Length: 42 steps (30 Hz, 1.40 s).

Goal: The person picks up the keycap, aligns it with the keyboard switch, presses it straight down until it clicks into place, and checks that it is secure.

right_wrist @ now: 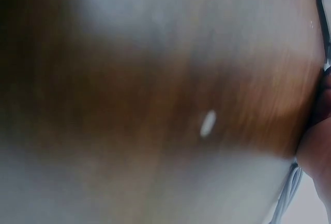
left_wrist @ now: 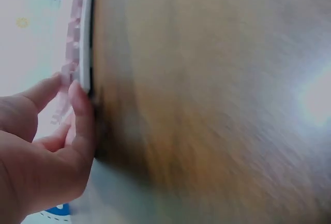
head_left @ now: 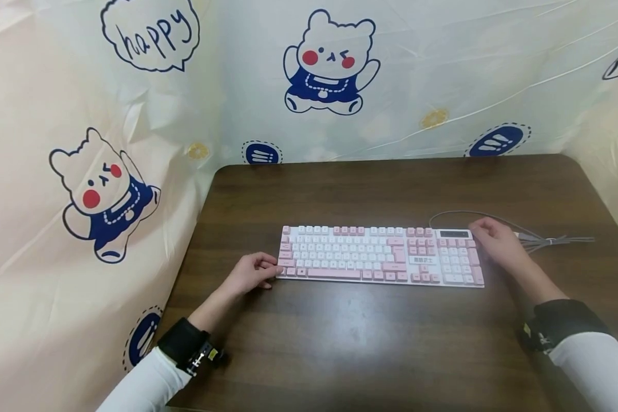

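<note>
A pink and white keyboard [head_left: 347, 248] lies across the middle of the brown wooden table, its long side facing the person. My left hand [head_left: 252, 272] pinches its near left corner, thumb on the keys. The left wrist view shows that hand [left_wrist: 51, 151] with fingertips at the end of the keyboard [left_wrist: 85, 43]. At the far right corner, next to the small dark panel, my right hand [head_left: 496, 240] grips the keyboard with curled fingers. Only part of the right hand [right_wrist: 316, 149] enters the right wrist view, at the right edge; its fingertips are mostly hidden there.
A grey cable [head_left: 556, 240], tied in a bundle, lies on the table [head_left: 360, 343] right of the keyboard, and a loop of it runs behind my right hand. Pale cloth [head_left: 417, 74] printed with cartoon bears hangs behind the table and along its sides.
</note>
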Each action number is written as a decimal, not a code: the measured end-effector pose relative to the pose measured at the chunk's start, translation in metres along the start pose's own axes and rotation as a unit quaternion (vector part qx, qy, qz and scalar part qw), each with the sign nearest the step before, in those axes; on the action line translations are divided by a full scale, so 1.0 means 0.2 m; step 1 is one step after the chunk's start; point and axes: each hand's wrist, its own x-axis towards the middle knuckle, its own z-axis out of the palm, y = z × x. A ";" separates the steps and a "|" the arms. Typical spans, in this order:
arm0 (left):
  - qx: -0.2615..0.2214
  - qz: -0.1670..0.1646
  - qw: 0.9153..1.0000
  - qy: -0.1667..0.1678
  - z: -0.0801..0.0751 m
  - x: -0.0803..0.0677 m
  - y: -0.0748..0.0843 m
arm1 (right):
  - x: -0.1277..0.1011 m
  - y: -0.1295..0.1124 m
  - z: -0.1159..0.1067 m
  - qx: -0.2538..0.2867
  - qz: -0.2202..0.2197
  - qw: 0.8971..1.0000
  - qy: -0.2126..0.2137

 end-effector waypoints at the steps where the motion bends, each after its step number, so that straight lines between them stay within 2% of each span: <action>1: -0.001 -0.012 1.000 -0.009 0.00 0.00 0.01 | 0.00 0.00 0.00 0.003 -0.001 1.000 0.002; 5: 0.017 -0.030 0.999 -0.028 0.00 -0.01 0.04 | -0.02 0.00 0.01 0.008 0.009 1.000 -0.003; 10: 0.061 -0.017 0.998 -0.019 0.02 -0.01 0.05 | -0.05 0.02 0.02 -0.004 0.028 1.000 -0.007; 13: 0.071 -0.010 0.997 -0.016 0.03 0.01 0.04 | -0.06 0.02 0.01 -0.005 0.028 1.000 0.000; 19: 0.049 -0.009 0.998 -0.031 0.02 0.04 0.00 | -0.08 0.02 0.01 0.011 0.030 0.999 -0.003; 24: 0.045 -0.003 0.998 -0.046 -0.01 0.04 -0.02 | -0.08 0.02 0.05 -0.006 0.013 1.000 0.013; 29: 0.030 -0.001 0.999 -0.033 -0.03 0.01 -0.05 | -0.03 0.00 0.09 -0.017 0.001 1.000 0.021; 35: 0.004 0.000 0.999 -0.034 -0.04 0.01 -0.06 | -0.01 0.00 0.11 -0.023 0.002 0.999 0.030; 39: 0.040 0.011 0.999 -0.023 -0.04 -0.02 -0.06 | -0.03 -0.01 0.13 -0.034 0.000 0.999 0.030; 42: 0.109 0.045 0.993 0.009 -0.04 -0.05 -0.04 | -0.04 -0.04 0.16 -0.040 -0.009 0.998 0.046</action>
